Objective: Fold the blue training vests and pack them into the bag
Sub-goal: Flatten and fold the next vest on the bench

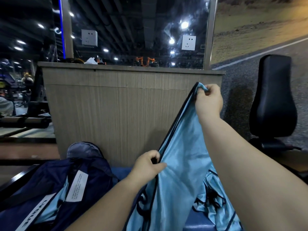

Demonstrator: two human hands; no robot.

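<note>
Pinches the black-trimmed edge of the blue vest (181, 164), right hand (209, 100) at top, left hand (146, 165) lower; navy bag (50, 189) alongside, wooden counter (116, 105) behind.

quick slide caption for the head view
Right hand high and left hand low pinch the trimmed edge of a blue vest beside the navy bag.

Looks like a gym or fitness hall. At far left, dark exercise machines (10, 87) under ceiling spotlights (20, 42), with a padded bar (25, 121) lying nearer. At right, a black padded seat back (273, 97) on a metal frame. Straight ahead, a wood-grain partition (130, 105) topped by a large mirror (126, 22) with two wall sockets (89, 38), reflecting orange equipment (145, 61).
</note>
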